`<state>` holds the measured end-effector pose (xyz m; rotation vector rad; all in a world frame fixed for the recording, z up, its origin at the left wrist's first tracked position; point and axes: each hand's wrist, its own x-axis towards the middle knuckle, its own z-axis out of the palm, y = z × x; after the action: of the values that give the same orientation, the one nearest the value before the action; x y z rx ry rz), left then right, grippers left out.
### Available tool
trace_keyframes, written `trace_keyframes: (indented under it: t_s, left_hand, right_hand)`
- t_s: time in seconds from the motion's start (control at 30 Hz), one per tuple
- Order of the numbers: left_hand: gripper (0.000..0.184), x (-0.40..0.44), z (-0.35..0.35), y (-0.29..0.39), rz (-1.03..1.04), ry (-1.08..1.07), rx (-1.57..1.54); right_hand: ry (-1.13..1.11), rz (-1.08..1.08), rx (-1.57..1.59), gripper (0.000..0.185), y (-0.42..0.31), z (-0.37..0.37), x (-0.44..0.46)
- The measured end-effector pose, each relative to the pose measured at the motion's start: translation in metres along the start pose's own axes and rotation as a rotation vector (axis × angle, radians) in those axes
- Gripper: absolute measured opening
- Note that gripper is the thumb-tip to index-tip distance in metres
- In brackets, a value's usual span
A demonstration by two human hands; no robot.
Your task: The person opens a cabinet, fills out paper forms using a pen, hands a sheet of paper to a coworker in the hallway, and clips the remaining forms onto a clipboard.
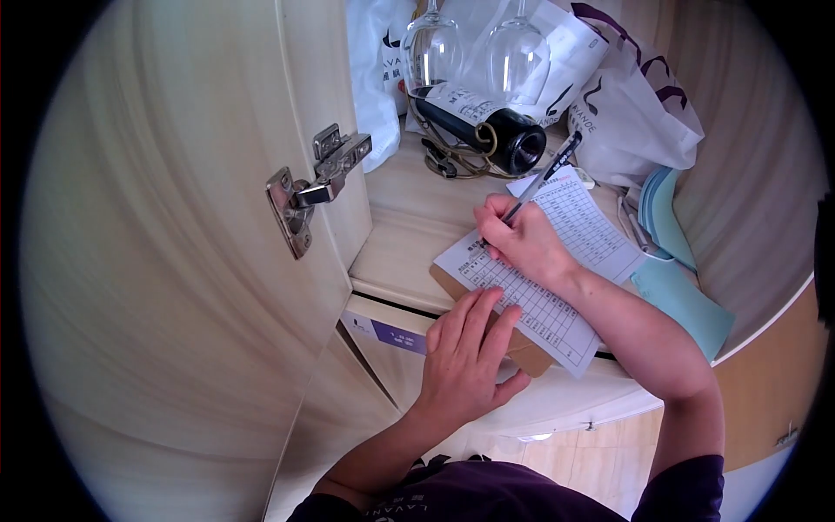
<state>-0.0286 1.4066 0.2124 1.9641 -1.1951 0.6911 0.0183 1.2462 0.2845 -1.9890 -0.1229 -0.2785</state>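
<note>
My right hand (pixel 526 239) grips a pen (pixel 546 178), its tip down at the upper left part of a printed form (pixel 557 326) with a table grid. Fingers of my left hand (pixel 470 352) lie spread over the form's lower left edge. A brown board (pixel 528 355) shows under the form, its edge beneath my left fingers. Behind my right hand a second printed sheet (pixel 581 217) lies on the cabinet shelf. The pen's tip is partly hidden by my right fingers.
Behind the papers, a wine bottle (pixel 470 117) rests in a metal rack below two hanging wine glasses (pixel 519 61). White bags (pixel 626 130) stand at the back. Blue-green papers (pixel 683 304) lie right. An open door with a metal hinge (pixel 317 187) is at left.
</note>
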Motion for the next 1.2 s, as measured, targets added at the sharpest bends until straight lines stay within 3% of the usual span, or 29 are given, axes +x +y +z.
trace_keyframes:
  t_s: [1.2]
  left_hand:
    - [0.073,-0.0001,-0.0008,-0.0005,0.010,-0.013,0.010]
  right_hand:
    - [0.069,0.025,0.016,0.022,-0.0005,0.0001,0.0004]
